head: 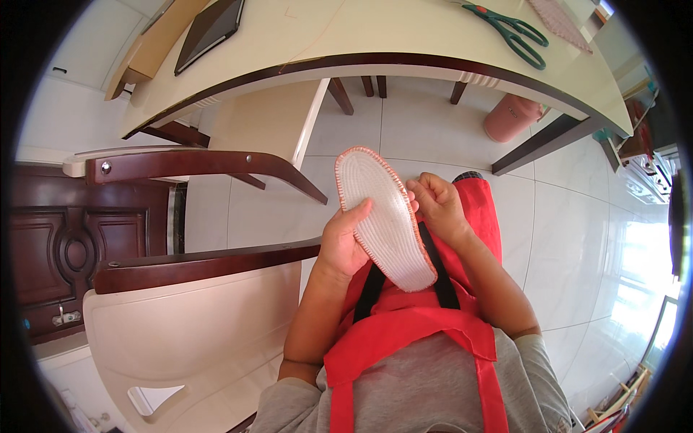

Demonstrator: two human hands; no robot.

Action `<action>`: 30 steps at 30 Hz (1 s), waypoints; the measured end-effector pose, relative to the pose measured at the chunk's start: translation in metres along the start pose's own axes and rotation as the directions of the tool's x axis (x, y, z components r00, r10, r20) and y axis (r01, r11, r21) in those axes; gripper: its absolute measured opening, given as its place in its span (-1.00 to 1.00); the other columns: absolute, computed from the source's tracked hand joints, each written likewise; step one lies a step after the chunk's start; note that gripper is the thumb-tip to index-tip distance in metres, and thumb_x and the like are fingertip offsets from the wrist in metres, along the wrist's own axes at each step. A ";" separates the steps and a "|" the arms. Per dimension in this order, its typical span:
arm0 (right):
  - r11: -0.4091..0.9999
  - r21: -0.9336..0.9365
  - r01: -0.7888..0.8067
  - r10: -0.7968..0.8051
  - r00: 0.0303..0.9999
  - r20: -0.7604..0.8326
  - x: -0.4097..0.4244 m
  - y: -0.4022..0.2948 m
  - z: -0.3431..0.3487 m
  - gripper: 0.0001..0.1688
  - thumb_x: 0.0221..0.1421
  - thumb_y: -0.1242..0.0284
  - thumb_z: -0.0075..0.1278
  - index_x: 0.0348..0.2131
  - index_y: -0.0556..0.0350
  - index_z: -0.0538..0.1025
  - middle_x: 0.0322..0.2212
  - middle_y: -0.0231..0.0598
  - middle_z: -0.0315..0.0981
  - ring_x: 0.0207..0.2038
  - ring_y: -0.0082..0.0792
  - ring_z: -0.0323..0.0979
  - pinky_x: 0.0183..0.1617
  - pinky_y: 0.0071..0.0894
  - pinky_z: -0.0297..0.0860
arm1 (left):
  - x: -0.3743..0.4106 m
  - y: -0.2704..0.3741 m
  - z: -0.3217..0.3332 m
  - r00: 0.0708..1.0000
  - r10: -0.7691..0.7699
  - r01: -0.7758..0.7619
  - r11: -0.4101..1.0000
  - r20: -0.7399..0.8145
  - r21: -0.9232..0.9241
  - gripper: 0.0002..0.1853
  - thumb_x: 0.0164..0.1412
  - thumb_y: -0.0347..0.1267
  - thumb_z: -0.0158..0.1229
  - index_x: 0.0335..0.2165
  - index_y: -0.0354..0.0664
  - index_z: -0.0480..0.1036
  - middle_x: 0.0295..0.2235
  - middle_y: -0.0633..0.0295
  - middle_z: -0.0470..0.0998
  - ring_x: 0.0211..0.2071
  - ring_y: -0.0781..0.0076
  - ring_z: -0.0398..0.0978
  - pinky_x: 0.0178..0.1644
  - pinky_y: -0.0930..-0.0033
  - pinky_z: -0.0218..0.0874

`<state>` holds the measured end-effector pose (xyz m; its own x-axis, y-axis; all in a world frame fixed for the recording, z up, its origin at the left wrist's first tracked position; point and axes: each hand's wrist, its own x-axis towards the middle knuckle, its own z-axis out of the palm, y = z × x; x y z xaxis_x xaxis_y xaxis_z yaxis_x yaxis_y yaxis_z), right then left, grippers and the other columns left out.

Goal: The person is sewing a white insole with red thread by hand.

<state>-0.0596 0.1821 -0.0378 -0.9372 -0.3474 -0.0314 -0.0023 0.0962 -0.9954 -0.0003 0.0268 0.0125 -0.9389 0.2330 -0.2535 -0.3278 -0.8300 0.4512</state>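
My left hand holds a white insole with orange-red stitching around its rim, the thumb lying across its face and fingertips showing at its right edge. At that same edge my right hand is closed, thumb and forefinger pinched together; whether a needle or thread sits between them is too small to tell. The insole is tilted above my lap, over a red apron. On the table ahead lie green-handled scissors, a pinkish textile piece and a thin reddish thread.
A dark tablet-like device rests on the table's left part. Under the table stands a pink bin, near a dark table leg. A chair with dark wooden armrests is at my left, before a dark wooden door.
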 end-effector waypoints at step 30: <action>0.980 -0.198 -0.014 -0.005 0.995 -0.096 -0.045 -0.054 -0.006 -0.85 0.01 0.57 -0.13 -0.34 0.19 0.41 -0.63 -0.28 0.39 -0.64 -0.55 0.36 -0.57 -0.63 0.28 | -0.003 -0.023 -0.005 0.895 0.273 -0.156 0.933 -0.352 0.326 -0.73 -0.01 -0.56 0.04 -0.25 -0.37 0.31 -0.30 0.19 0.41 -0.29 0.47 0.38 -0.20 0.46 0.21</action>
<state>-0.0192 0.1987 0.0181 -0.9662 -0.2572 -0.0175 -0.0583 0.2841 -0.9570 0.0104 0.0428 -0.0019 -0.8929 -0.1963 -0.4053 -0.1934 -0.6455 0.7389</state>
